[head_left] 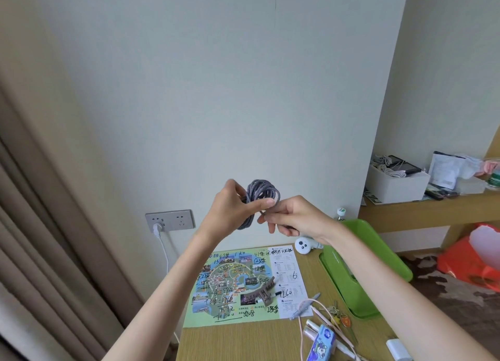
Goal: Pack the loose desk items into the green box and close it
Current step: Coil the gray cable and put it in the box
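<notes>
One cable coil (261,191) — in left grip (235,209), tail (266,212) in right grip (295,220)

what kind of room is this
Probably a hotel room or bedroom, at a small desk: a long curtain on the left, a wall socket above the desk, and a visitor map with handwritten notes lying on it.

Lived-in room: curtain (40,198), wall socket (170,220), cluttered desk (238,341).
</notes>
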Available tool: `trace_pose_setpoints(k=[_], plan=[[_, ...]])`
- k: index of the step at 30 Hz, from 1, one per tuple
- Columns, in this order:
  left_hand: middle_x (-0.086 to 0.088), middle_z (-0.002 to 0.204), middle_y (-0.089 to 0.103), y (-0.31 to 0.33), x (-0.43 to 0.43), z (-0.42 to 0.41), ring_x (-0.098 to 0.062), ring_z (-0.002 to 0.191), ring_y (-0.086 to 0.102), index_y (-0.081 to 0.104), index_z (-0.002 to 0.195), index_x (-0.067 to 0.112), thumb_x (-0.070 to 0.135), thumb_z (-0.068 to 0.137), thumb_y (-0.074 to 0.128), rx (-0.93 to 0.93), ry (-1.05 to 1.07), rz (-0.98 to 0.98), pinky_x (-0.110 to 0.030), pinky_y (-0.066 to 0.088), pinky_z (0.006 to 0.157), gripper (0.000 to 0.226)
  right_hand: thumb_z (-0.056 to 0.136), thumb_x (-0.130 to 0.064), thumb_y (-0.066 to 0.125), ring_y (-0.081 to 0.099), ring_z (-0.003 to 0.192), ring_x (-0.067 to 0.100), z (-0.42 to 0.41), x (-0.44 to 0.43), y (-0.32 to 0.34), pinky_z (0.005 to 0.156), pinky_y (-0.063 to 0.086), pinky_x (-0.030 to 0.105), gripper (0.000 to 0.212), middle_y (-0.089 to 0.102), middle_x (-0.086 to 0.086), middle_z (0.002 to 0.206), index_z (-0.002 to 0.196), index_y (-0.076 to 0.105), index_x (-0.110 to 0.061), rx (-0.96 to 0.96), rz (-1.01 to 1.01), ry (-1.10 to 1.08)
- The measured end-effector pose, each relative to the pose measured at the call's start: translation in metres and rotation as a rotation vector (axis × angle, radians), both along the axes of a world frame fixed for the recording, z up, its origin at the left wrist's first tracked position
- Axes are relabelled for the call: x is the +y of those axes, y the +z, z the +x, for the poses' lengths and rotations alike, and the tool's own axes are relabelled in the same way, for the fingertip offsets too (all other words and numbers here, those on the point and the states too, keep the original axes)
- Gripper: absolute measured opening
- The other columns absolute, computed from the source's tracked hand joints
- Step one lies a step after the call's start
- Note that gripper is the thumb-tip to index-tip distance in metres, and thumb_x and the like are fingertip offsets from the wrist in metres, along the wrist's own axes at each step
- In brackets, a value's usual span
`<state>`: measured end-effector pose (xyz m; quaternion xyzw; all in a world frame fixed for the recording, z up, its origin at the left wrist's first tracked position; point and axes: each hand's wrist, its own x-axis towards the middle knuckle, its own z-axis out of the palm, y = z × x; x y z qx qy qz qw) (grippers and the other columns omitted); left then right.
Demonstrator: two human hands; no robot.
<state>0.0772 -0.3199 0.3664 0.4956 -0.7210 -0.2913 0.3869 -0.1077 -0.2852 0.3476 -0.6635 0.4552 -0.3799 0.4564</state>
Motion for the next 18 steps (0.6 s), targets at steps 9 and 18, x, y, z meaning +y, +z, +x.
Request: trace_pose_setpoints(k=[9,18], plan=[[0.003,0.048,0.042,-0.015,-0.004,0.008,-0.011,0.041,0.027,0.047,0.085,0.010,0.046,0.076,0.077,0.213,-0.064,0.023,-0.020,0.022,0.040,0.048,0.084,0.000,0.070,0.068,0.062,0.023,0.003,0.009,0.002,0.059,0.053,0.026,0.006,0.071,0.015,0.073,0.090,0.071,0.002,-0.262,-0.207,-0.171],[-0.011,0.062,0.045,-0.011,0.004,0.004,-0.021,0.056,0.029,0.048,0.099,0.005,0.054,0.074,0.069,0.337,-0.203,0.063,-0.031,0.022,0.050,0.059,0.081,-0.019,0.069,0.064,0.081,0.016,0.005,0.016,0.005,0.068,0.050,0.020,0.023,0.075,0.012,0.091,0.100,0.074,-0.008,-0.457,-0.135,-0.107]])
